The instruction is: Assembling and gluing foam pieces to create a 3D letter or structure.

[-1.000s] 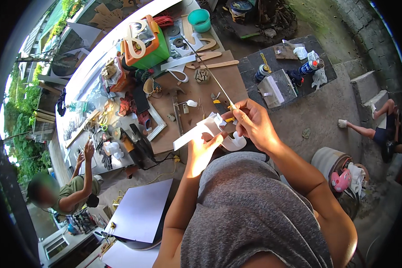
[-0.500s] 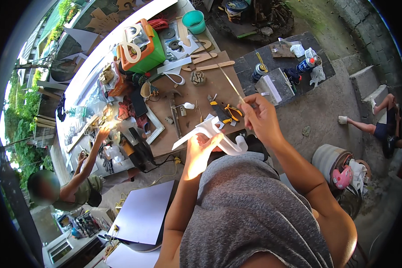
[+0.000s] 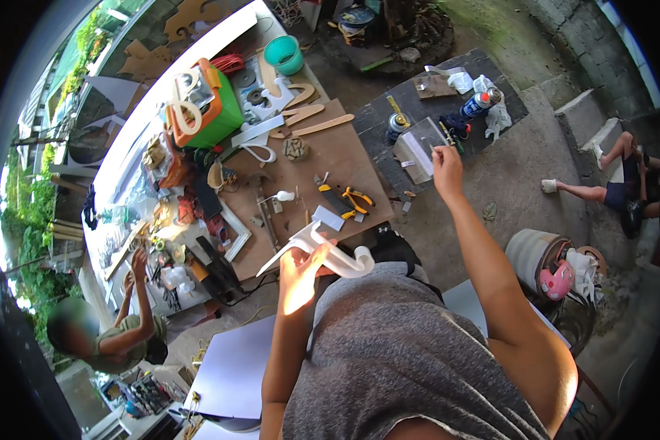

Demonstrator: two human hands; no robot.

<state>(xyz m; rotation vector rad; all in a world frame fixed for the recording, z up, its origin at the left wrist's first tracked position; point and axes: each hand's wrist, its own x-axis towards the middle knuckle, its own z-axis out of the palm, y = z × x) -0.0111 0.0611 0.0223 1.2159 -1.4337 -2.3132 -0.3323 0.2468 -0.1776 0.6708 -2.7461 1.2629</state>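
Note:
My left hand grips a white curved cut-out piece and holds it up in front of my chest, over the near edge of the brown work board. My right hand is stretched out to the right over a dark low table. Its fingers are pinched on a thin stick next to a grey box. Orange-handled pliers lie on the board between my two hands.
A green and orange box, a teal bowl and wooden cut-outs crowd the far bench. A spray can stands on the dark table. Another person works at lower left; someone's legs show at right. A pink helmet rests on a drum.
My right hand has left the white piece and swung out to the right, to the dark low table. My left hand still holds the piece, now slightly lower.

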